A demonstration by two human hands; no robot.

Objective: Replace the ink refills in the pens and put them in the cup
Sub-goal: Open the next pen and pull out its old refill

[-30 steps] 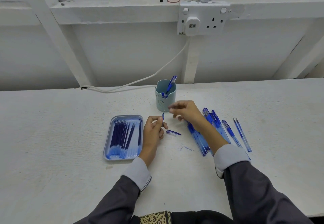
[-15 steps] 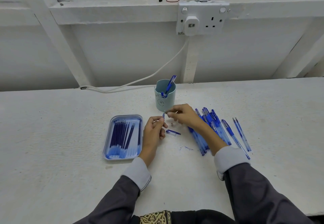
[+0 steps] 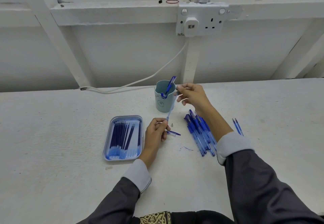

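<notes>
The right grip [image 3: 192, 95] pinches the top end of the pale refill [image 3: 171, 107], whose long axis slants down-left to the left grip [image 3: 156, 132] clamped round its lower end, beside the cup [image 3: 160, 104], so freeing it likely needs a pull up that slant.

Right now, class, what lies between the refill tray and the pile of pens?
Head view: between tray and pen pile sit the left hand, a loose cap and a small tip piece.
</notes>
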